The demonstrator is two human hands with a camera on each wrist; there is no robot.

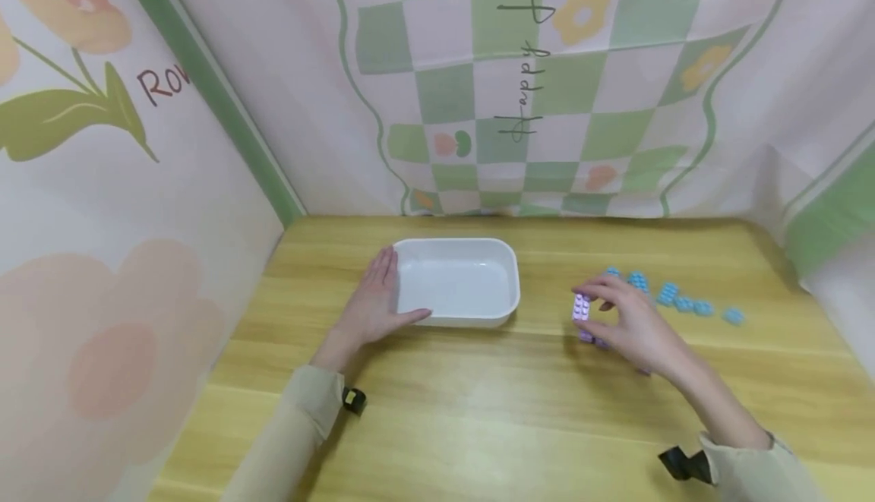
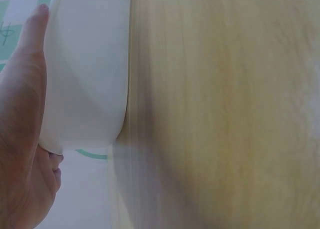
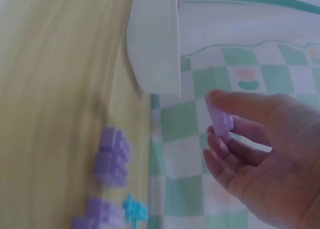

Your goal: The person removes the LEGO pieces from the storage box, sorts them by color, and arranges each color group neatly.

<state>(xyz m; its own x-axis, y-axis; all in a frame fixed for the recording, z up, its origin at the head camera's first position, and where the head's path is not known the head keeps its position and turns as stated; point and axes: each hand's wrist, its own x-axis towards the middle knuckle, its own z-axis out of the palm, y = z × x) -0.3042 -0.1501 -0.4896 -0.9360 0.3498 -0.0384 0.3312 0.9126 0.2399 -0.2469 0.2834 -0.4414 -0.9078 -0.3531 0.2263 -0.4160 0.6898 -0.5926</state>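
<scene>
A white plastic tray (image 1: 456, 317) stands on the table, its inside bare. My left hand (image 1: 369, 306) lies against the tray's left end, fingers straight along the side and thumb over the front rim. In the left wrist view the thumb stretches along the tray's wall. To the right of the tray, my right hand (image 1: 636, 329) pinches a purple toy brick (image 1: 581, 307) between thumb and fingers, held above the table. More purple bricks (image 3: 112, 159) lie on the table below that hand, partly hidden by it in the head view.
Several light blue toy bricks (image 1: 668, 294) form a loose row behind and right of my right hand. The wooden table (image 1: 465, 411) ends at a checkered curtain (image 1: 502, 92) at the back and a printed panel (image 1: 137, 259) on the left.
</scene>
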